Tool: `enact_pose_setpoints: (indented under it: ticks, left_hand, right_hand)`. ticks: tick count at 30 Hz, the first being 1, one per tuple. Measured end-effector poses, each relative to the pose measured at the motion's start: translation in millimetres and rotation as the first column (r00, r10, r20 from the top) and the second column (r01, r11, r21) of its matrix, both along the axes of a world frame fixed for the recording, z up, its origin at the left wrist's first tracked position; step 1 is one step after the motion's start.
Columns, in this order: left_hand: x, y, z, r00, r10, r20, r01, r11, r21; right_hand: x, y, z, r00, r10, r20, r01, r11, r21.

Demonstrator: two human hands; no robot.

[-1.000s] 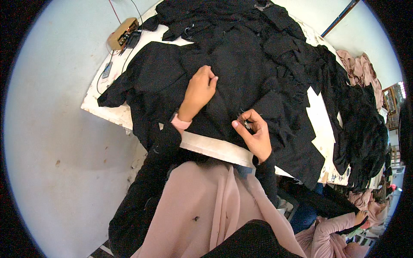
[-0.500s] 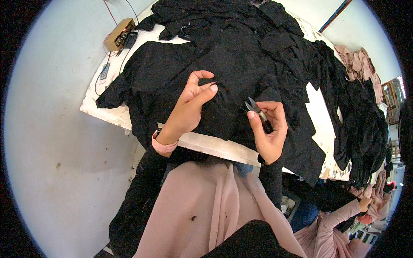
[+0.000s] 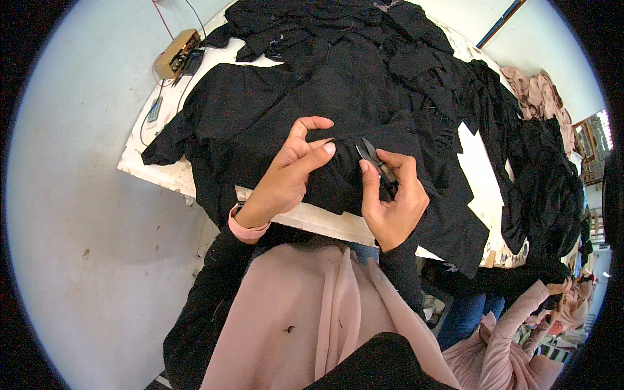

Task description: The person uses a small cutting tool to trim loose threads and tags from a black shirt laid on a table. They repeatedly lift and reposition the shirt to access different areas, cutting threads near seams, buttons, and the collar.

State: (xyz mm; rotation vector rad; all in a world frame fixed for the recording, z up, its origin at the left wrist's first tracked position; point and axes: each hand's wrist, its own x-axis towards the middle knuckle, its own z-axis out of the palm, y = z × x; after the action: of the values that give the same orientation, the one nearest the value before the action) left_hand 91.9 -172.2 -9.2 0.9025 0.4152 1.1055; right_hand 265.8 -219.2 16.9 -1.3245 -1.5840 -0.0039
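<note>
A black garment (image 3: 260, 117) lies spread over the table in front of me. My left hand (image 3: 296, 166) is over its near part, thumb and a finger behind it pinched together at the cloth, the index finger curved apart above them. My right hand (image 3: 396, 195) grips a small pair of thread snips (image 3: 382, 166). Their two dark blades stand apart and point up and left toward my left fingertips, a short gap away. Part of the snips is hidden in my palm. Whether a thread lies between the hands is too fine to tell.
More black cloth (image 3: 325, 26) is heaped at the back and down the right side. The white table (image 3: 481, 175) shows between pieces. A brown box with wires (image 3: 177, 55) and a small grey remote (image 3: 155, 109) lie far left. Another person's pink sleeve (image 3: 520, 312) is at lower right.
My right hand has brought the snips left and slightly up, closer to my left hand. My left hand has shifted slightly right and down, still pinched.
</note>
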Motion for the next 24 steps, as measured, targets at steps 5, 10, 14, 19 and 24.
enact_pose_setpoints:
  ticks: [5, 10, 14, 19, 24]
  left_hand:
    - [3.1, -0.7, -1.0, 0.999, -0.017, 0.042, 0.018, 1.000, -0.025]
    - [-5.0, 2.5, 6.4, 0.999, -0.040, -0.019, 0.039, 0.998, -0.043]
    - [-16.8, 18.9, 11.3, 0.994, -0.098, -0.057, 0.100, 0.994, 0.040]
    - [-18.6, 55.2, 11.7, 0.850, 0.359, -0.386, -0.169, 0.879, 0.446]
    - [2.7, 14.9, 9.8, 0.296, 0.887, -0.355, -0.274, 0.435, 0.858]
  right_hand:
    - [2.2, 0.1, -5.1, 0.974, -0.085, 0.212, 0.072, 0.995, 0.066]
    - [13.7, 16.6, -11.9, 0.892, 0.187, -0.412, -0.109, 0.972, 0.206]
    - [42.9, 27.6, -9.6, 0.677, 0.286, -0.678, -0.544, 0.815, -0.200]
    - [40.4, 33.2, -19.1, 0.630, 0.235, -0.740, -0.577, 0.780, -0.244]
    - [23.1, 31.6, -24.8, 0.676, 0.173, -0.716, -0.449, 0.868, -0.213]
